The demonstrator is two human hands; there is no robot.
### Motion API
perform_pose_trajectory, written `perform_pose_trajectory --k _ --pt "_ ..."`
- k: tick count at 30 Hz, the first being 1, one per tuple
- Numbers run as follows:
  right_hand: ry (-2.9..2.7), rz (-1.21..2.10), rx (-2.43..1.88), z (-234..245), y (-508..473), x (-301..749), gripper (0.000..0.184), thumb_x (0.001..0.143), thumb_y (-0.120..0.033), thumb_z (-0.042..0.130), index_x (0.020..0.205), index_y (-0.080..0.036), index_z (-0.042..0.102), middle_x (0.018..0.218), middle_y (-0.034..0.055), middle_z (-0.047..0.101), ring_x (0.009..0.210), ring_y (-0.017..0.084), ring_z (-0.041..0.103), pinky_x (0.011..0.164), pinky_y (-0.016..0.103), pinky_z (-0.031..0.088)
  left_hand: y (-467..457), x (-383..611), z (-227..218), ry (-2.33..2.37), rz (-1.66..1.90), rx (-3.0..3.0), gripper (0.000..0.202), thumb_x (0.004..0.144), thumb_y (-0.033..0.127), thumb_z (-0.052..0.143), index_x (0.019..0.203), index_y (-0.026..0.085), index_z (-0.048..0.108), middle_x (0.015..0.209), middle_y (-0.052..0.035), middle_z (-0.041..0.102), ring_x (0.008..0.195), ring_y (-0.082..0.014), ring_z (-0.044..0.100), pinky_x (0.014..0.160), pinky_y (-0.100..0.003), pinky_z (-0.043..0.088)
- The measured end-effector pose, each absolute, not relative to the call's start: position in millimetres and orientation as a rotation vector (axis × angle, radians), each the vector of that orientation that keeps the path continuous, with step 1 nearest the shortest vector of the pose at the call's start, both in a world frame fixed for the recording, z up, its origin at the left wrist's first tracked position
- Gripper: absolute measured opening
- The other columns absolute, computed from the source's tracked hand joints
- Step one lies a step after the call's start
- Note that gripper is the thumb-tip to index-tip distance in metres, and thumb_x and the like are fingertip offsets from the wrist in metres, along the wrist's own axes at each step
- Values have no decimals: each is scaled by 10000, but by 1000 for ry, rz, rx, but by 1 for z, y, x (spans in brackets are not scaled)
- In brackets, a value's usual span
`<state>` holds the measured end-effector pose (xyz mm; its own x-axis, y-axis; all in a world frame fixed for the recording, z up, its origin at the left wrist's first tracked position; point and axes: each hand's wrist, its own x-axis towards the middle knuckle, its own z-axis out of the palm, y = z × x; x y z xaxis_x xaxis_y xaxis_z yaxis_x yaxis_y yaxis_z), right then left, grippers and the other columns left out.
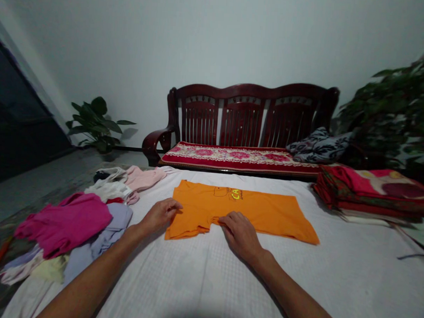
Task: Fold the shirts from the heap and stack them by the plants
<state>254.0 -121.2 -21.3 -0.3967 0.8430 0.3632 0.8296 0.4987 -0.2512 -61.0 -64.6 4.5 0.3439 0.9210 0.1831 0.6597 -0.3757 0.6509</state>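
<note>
An orange T-shirt (262,210) with yellow lettering lies folded lengthwise on the white sheet (206,280). My left hand (160,215) rests at the shirt's left edge, near the sleeve, its fingers curled onto the cloth. My right hand (240,233) presses on the shirt's near edge at the underarm, fingers bent and pinching the fabric.
A heap of clothes lies at the left: a magenta garment (65,220), a lilac one (106,234), pink and white ones (126,183). Folded red blankets (368,191) are stacked at the right. Behind stand a dark wooden bench (241,125) with a patterned cushion (320,145) and potted plants (96,123).
</note>
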Motion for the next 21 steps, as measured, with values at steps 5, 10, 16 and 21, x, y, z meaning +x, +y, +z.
perform_pose_trajectory --k 5,10,16,21 --pt "-2436 100 -1135 -13 -107 229 270 984 -204 506 1205 -230 658 1169 82 649 1072 218 537 918 342 401 -44 -95 -4 1288 633 2336 280 838 206 483 997 223 712 1048 -52 745 1015 -201 679 954 -346 512" --pt "-2516 187 -1045 -9 -98 217 192 959 -208 549 1033 -227 726 1063 62 699 1026 202 572 886 325 410 -34 -100 -14 1275 513 2434 359 805 165 501 1087 257 704 1140 -41 717 1100 -203 637 1013 -349 479" --pt "-1941 677 -1379 -12 -79 211 180 933 -276 528 859 -207 678 867 30 709 825 167 633 744 262 451 -26 -93 -7 1268 473 2460 320 783 215 555 1064 232 706 1095 -56 704 1046 -223 618 983 -349 456" --pt "-1330 1103 -1611 -27 -42 213 115 874 -248 476 795 -203 546 582 -18 608 424 120 508 446 219 378 -14 -83 4 1407 347 2340 120 727 330 614 734 211 616 767 12 611 747 -181 551 728 -284 440"
